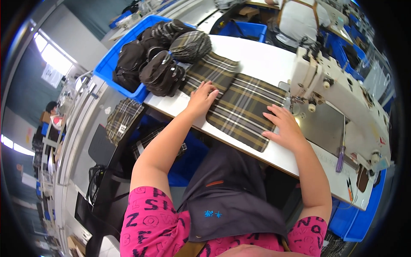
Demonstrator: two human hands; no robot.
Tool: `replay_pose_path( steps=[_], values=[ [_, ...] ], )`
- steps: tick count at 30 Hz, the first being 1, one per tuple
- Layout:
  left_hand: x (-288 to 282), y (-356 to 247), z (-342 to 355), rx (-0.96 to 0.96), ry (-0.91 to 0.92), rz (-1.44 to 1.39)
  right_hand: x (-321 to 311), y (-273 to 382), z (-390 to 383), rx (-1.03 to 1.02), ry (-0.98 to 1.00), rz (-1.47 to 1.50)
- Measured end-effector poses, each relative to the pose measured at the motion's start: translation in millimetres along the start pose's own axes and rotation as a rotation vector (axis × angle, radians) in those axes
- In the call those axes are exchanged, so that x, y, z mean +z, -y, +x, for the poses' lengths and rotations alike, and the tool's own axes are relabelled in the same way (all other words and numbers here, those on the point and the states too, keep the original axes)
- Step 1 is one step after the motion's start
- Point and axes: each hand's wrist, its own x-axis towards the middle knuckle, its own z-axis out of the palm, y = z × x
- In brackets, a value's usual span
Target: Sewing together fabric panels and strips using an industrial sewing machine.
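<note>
Two pieces of dark plaid fabric lie on the white sewing table. The larger plaid panel (246, 107) sits flat in front of the sewing machine (321, 81), its right side close to the needle area. My right hand (284, 127) rests on that panel's right edge, fingers spread. The other plaid piece (214, 70) lies at its left, beside a pile of bundled fabric. My left hand (203, 99) lies over its near part, fingers stretched out and slightly apart. Neither hand grips anything that I can see.
A blue bin (102, 70) at the left holds dark bundles (160, 73) and a plaid bundle (191, 46). On the table's right are a purple-handled screwdriver (341, 158) and a small orange-and-black tool (350, 190). Plaid cloth (123, 120) hangs below the bin. Another person (299, 21) sits beyond the table.
</note>
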Motion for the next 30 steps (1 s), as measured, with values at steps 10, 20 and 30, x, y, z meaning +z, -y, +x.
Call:
replay_pose_path(
  steps=[10,20,30],
  values=[
    [-82,33,-97,0.143,-0.683,0.136,-4,-8,-3,-0.018,-0.071,0.072],
    [-188,208,-189,-0.577,-0.734,0.332,14,-15,2,0.012,-0.195,0.011],
    [-194,229,-195,-0.704,-0.512,0.109,12,-8,1,0.037,-0.179,-0.104]
  ],
)
